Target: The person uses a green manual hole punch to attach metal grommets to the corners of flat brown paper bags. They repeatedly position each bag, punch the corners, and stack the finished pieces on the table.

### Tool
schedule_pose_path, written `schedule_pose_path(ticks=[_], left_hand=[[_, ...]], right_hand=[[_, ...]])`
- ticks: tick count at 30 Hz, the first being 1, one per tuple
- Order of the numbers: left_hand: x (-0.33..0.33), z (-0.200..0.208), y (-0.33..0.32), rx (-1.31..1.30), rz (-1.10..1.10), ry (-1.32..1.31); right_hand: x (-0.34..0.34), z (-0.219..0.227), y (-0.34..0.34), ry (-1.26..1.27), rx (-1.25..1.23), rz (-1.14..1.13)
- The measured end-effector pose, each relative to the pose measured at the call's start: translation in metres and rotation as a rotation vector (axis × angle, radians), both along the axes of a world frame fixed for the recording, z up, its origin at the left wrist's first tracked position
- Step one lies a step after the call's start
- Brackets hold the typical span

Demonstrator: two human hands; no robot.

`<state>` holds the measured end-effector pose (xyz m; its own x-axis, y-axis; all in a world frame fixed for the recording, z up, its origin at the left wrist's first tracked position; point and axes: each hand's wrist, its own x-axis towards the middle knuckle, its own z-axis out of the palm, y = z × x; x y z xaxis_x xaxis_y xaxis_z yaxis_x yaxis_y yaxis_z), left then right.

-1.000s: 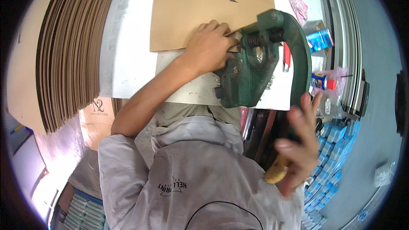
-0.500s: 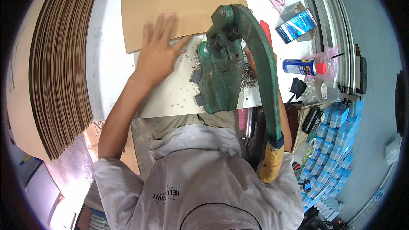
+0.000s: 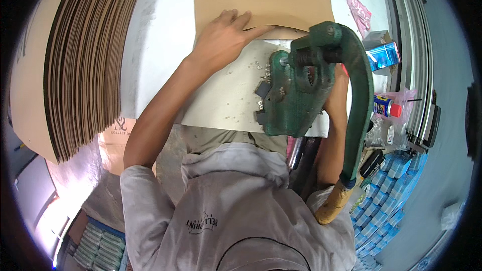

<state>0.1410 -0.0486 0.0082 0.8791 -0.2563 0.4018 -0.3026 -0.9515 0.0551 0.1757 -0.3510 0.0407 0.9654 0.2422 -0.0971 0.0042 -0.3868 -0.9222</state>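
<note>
My left hand lies on the near end of a brown paper bag with dark print. Its thumb stretches along the bag's near edge, apart from the curled fingers. The edge stands slightly lifted beside the thumb, showing a dark gap. To the right is a green hand-lever press with a yellow-wrapped handle. Behind its curved lever my right hand reaches forward; its fingers are mostly hidden. Small metal rings lie scattered left of the press on a pale sheet.
A tall stack of brown paper bags stands at the left. On the right are a pink wrapper, a blue box, a blue spray can with red cap and clear plastic bags. Blue-wrapped bundles are piled lower right.
The view has shifted, so most things sit further right. My left hand's fingers have drawn in, and the bag's near edge has lifted. My right hand has moved forward from the metal pieces.
</note>
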Motion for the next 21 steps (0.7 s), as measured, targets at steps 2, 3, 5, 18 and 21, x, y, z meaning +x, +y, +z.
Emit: schedule_pose_path(ticks=[2,3,5,18,21], left_hand=[[-0.001,-0.005,0.002,-0.008,0.024,0.03],[0.0,-0.006,0.001,-0.015,0.026,0.039],[0.001,-0.007,-0.001,-0.012,0.032,-0.003],[-0.003,-0.003,-0.005,-0.039,0.09,0.172],[-0.002,-0.003,-0.005,-0.054,0.075,0.186]], right_hand=[[-0.001,0.0,0.0,-0.03,-0.051,0.024],[-0.001,-0.001,-0.002,-0.056,-0.082,0.028],[-0.001,-0.004,-0.004,-0.15,-0.182,0.05],[-0.009,0.019,0.016,0.063,0.112,0.033],[-0.002,-0.004,0.008,-0.008,0.163,0.026]])
